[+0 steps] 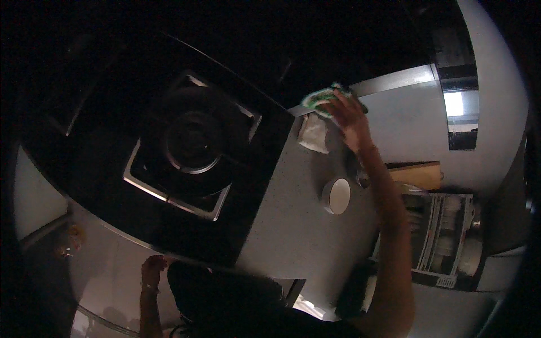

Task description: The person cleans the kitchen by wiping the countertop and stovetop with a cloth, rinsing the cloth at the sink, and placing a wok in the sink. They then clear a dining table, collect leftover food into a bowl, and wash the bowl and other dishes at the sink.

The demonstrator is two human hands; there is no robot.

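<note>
My right hand (348, 116) reaches far forward, its fingers spread over a green and white cloth (315, 99) at the foot of the back wall. Just below the cloth stands a small pale packet or pouch (313, 133) on the grey countertop (279, 219). A white bowl (339, 196) sits nearer to me, left of my right forearm. My left hand (153, 268) hangs low by the front edge of the black gas hob (101, 164). Its fingers look curled, but shadow hides whether they hold anything.
A dark pan-like shape (194, 143) rests over the burner, within a metal-edged frame. Right of my forearm are a wooden board (416, 175) and a dish rack (427, 236) with stacked dishes. A small glass-like item (362, 177) is partly behind my arm. The room is dim.
</note>
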